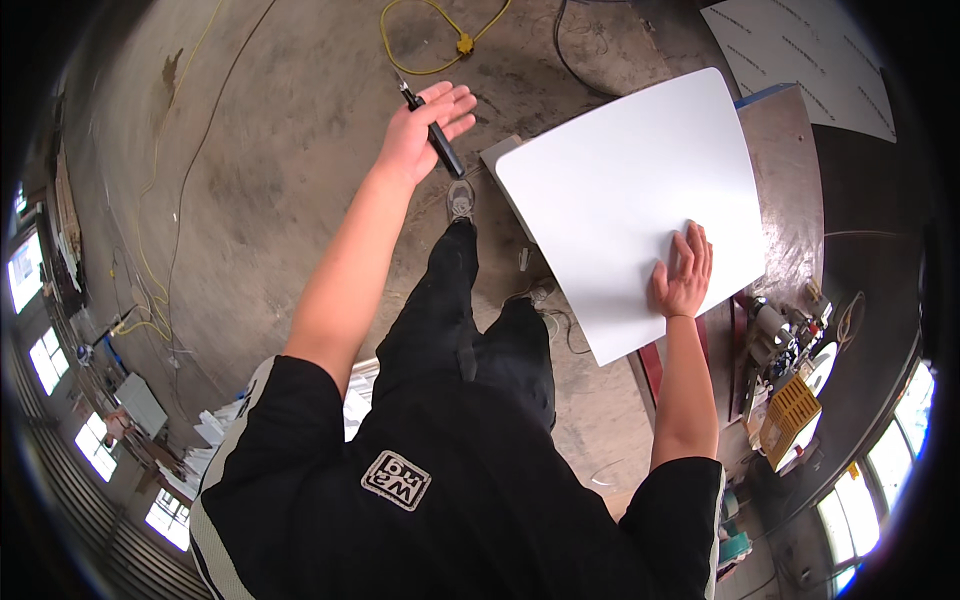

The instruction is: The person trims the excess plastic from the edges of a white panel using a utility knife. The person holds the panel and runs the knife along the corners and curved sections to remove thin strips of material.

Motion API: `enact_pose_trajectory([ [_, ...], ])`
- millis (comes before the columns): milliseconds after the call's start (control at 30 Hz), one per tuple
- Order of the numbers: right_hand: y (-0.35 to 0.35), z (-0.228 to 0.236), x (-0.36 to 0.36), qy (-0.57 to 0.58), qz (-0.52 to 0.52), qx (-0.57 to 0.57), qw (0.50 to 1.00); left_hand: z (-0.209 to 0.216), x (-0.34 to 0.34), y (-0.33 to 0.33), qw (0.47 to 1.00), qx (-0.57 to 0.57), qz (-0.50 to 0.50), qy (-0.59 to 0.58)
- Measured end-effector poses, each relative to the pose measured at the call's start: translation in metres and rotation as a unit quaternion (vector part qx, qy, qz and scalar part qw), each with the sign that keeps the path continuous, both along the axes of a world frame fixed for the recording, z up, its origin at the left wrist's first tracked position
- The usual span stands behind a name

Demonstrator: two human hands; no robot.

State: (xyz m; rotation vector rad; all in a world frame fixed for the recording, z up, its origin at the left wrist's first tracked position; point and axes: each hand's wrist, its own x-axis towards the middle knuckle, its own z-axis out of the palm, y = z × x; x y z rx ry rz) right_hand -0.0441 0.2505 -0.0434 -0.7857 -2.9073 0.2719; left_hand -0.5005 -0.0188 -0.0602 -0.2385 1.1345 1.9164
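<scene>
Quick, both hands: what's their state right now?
Left hand: holding a slim black tool.
Right hand: open, resting on the white sheet.

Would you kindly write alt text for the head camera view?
A person's right hand rests on a white sheet overhanging a table, while the left hand holds a slim black knife-like tool above the concrete floor. A yellow cord lies beyond.

Looking like a workshop: yellow cord [465, 44] is snaking over stained floor [290, 130], tools [788, 328] are sitting near a shiny table [790, 195].
</scene>
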Motion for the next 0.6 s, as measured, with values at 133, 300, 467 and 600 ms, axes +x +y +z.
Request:
enact_pose_trajectory([
  [133, -0.015, -0.005, -0.003, -0.019, -0.133, 0.026, 0.991, 0.027, 0.017, 0.004, 0.987, 0.070, -0.099, -0.103],
  [300, -0.042, -0.018, -0.026, -0.039, -0.319, 0.026, 0.946, 0.031, 0.115, 0.033, 0.936, 0.056, -0.327, -0.120],
  [467, -0.064, -0.030, -0.055, -0.019, -0.428, 0.018, 0.903, 0.024, 0.079, 0.051, 0.958, 0.095, -0.215, -0.163],
  [600, -0.067, -0.028, -0.058, 0.001, -0.430, 0.018, 0.903, 0.006, 0.011, 0.031, 0.989, 0.028, -0.112, -0.090],
])
